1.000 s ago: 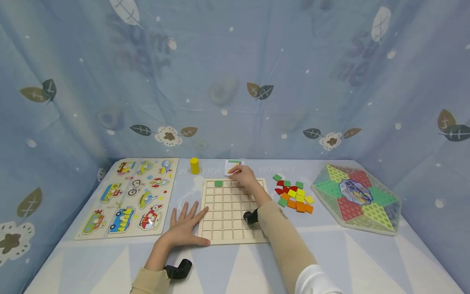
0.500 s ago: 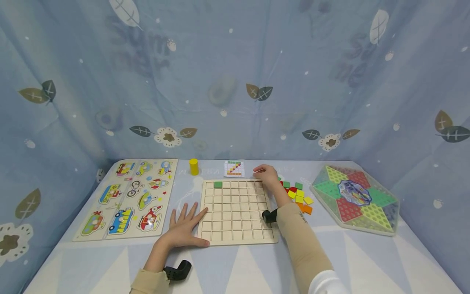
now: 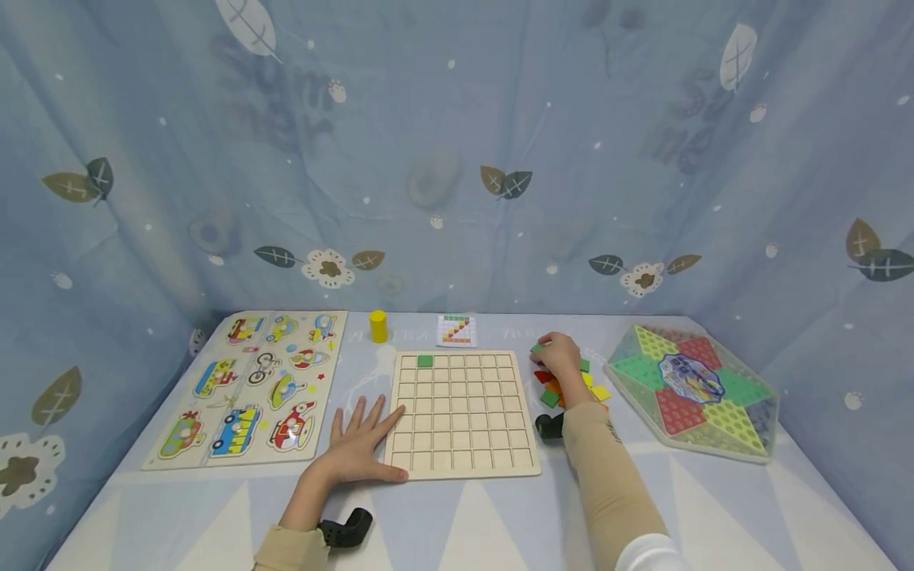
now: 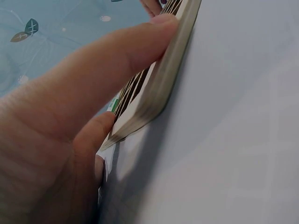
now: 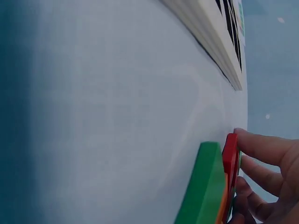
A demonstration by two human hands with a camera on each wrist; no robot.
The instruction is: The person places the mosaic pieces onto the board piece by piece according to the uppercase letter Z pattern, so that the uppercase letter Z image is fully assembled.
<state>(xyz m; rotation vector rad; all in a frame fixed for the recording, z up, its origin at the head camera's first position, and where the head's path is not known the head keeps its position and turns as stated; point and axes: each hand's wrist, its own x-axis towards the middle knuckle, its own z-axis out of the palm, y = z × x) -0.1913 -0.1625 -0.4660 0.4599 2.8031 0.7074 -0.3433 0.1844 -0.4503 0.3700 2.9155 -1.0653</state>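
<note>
My left hand [image 3: 357,450] lies with fingers spread at the left edge of a wooden grid board [image 3: 457,416], thumb at its near corner. The thumb [image 4: 117,58] touches the board's rim in the left wrist view. One green tile [image 3: 424,362] sits in the grid's top row. My right hand [image 3: 561,354] is over the pile of coloured tiles, thumb and forefinger at a green square tile [image 3: 537,348] on the pile's far left. In the right wrist view its fingertips are beside a red piece [image 5: 230,151], with another green tile [image 5: 203,186] nearer the camera.
A small pattern card [image 3: 457,331] lies behind the board, with a yellow cylinder [image 3: 378,326] to its left. A vehicle puzzle board [image 3: 250,388] is at the left. On the right stands a hexagonal star-patterned game board [image 3: 691,388]. A curtain [image 3: 457,159] hangs behind the table.
My right hand has moved right, from near the pattern card past the board's far corner to the tile pile. The card is now uncovered. My left hand has stayed at the board.
</note>
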